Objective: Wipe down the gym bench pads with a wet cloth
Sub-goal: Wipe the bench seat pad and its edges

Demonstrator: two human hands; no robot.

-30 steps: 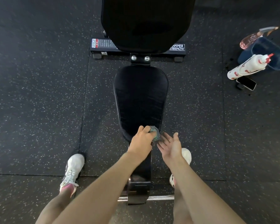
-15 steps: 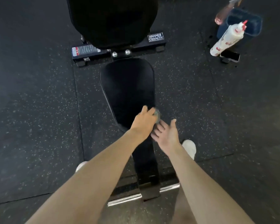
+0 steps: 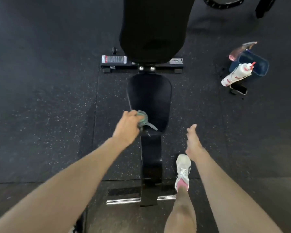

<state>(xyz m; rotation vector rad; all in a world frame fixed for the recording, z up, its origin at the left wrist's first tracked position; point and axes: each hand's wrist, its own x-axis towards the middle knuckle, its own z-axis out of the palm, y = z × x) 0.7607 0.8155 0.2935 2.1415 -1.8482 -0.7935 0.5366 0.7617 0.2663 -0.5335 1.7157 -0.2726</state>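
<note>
The big back pad (image 3: 153, 27), far away, looked like a job not yet done (no wet marks showed). The wiping seemed to be at the near left edge of the seat pad (image 3: 149, 98). There the left hand (image 3: 127, 127) gripped the bunched green cloth (image 3: 143, 119). The right hand (image 3: 192, 140) hung flat, fingers straight, holding nothing.

1. The back pad (image 3: 153, 27) ran off the view's top edge, so its upper part was unseen.
2. The left hand (image 3: 127, 128) covered much of the cloth (image 3: 143, 119), hiding its fingertips.
3. Print on the frame label (image 3: 114, 59) was too small to read.
4. The pink spray bottle (image 3: 238, 52) was blurred.
5. Dark gear (image 3: 223, 2) was cut off at the top right.
</note>
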